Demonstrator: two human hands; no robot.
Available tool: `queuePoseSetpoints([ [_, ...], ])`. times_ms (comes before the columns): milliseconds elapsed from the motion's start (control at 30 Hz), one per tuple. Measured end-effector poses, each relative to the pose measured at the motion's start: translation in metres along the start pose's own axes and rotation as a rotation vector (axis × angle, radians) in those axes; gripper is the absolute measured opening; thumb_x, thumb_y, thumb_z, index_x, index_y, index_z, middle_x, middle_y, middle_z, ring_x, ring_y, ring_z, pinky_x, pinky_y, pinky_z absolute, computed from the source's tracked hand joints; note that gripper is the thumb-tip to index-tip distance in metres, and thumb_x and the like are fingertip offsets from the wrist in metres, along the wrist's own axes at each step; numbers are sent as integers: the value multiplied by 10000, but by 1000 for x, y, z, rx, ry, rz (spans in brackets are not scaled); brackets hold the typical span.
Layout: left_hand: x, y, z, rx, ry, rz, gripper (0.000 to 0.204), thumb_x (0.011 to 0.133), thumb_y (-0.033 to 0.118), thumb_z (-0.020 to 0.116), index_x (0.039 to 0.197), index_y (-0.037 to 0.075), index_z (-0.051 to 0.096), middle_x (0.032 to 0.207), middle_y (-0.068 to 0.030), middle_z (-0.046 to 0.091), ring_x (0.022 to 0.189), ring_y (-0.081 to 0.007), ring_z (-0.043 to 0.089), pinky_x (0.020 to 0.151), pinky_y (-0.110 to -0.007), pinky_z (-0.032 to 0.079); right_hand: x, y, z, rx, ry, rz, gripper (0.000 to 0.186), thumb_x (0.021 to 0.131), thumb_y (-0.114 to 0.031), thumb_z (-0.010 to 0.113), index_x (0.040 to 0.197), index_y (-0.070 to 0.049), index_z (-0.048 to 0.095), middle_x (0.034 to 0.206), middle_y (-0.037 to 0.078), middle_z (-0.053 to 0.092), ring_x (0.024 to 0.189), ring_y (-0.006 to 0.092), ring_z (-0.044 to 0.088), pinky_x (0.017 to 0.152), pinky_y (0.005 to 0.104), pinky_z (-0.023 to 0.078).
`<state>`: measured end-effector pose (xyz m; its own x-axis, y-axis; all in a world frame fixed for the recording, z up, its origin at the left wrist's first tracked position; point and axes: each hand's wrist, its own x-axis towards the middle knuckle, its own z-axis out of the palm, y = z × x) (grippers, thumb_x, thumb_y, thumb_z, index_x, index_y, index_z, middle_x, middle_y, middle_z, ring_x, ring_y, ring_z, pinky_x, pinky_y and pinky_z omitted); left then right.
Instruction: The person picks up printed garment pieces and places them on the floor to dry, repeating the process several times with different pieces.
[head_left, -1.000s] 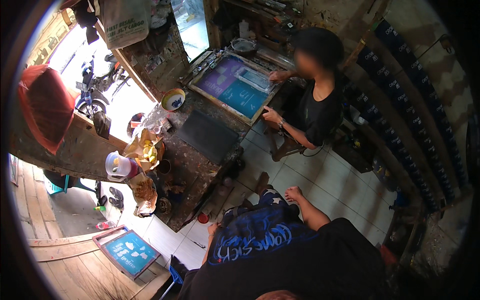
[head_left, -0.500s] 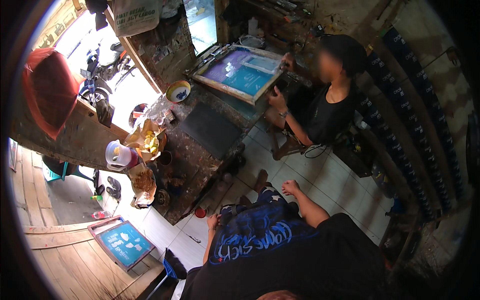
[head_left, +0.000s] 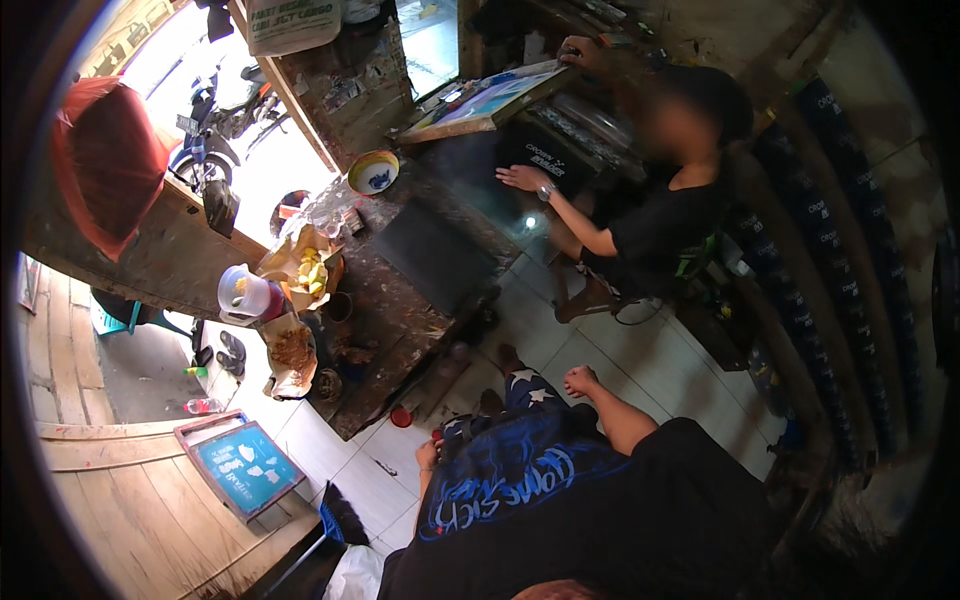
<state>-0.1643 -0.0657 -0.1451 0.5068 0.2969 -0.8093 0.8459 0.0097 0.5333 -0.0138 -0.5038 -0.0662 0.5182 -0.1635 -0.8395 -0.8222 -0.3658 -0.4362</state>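
Note:
My left hand [head_left: 427, 456] is low beside my dark shorts with white stars [head_left: 525, 388]. Its fingers are curled by a small red thing [head_left: 437, 437] too small to make out. My right hand [head_left: 579, 381] hangs over the tiled floor to the right of the shorts, its fingers folded in and nothing showing in them. Across the worktable [head_left: 385, 375], a seated co-worker tilts up a screen-printing frame [head_left: 480, 108] with one hand [head_left: 582, 52]. That person's other hand [head_left: 522, 178] is flat at the edge of a dark printed piece [head_left: 550, 150].
On the worktable are a dark mat [head_left: 435, 255], a paint-stained bowl [head_left: 374, 173], yellow food in paper [head_left: 312, 272] and a plastic tub [head_left: 245, 292]. A second screen frame [head_left: 245, 465] leans lower left, near a broom [head_left: 343, 515]. Rows of dark printed pieces [head_left: 800, 190] line the right.
The co-worker has raised the screen frame from lying flat to tilted, uncovering the dark printed piece, and placed a hand there. My hands have hardly moved; the view has shifted slightly.

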Motion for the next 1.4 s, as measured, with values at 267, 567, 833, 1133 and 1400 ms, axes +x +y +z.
queuePoseSetpoints([
  [267,-55,21,2,-506,69,-234,294,859,185,479,1092,9,511,965,-109,646,659,-189,616,508,-295,460,41,-71,13,-104,-121,-86,139,789,-150,555,830,-33,619,693,57,632,544,138,608,458,267,500],
  [567,-124,51,-13,-591,335,-266,277,891,201,473,1096,15,477,979,-129,631,747,-235,648,551,-290,515,86,-169,62,161,-432,-62,133,824,-164,541,818,-39,585,740,77,612,587,156,603,483,279,499],
  [833,-180,60,19,-717,470,-305,305,904,222,482,1125,12,461,993,-140,626,752,-251,640,562,-292,512,107,-234,129,647,-434,167,363,743,-221,727,1002,-58,533,941,65,570,832,208,550,692,378,496],
  [1133,-174,9,71,-106,228,-197,289,904,220,485,1090,-1,500,990,-133,635,728,-236,643,567,-287,507,80,-287,117,966,-250,38,280,693,-88,727,924,-53,573,919,60,586,828,177,559,706,337,499],
  [1400,-100,195,24,-472,335,75,284,920,246,475,1075,15,530,1009,-112,636,807,-222,642,667,-298,513,16,-365,52,857,-692,-319,129,661,-92,648,777,-48,611,759,18,592,698,140,567,652,277,471],
])
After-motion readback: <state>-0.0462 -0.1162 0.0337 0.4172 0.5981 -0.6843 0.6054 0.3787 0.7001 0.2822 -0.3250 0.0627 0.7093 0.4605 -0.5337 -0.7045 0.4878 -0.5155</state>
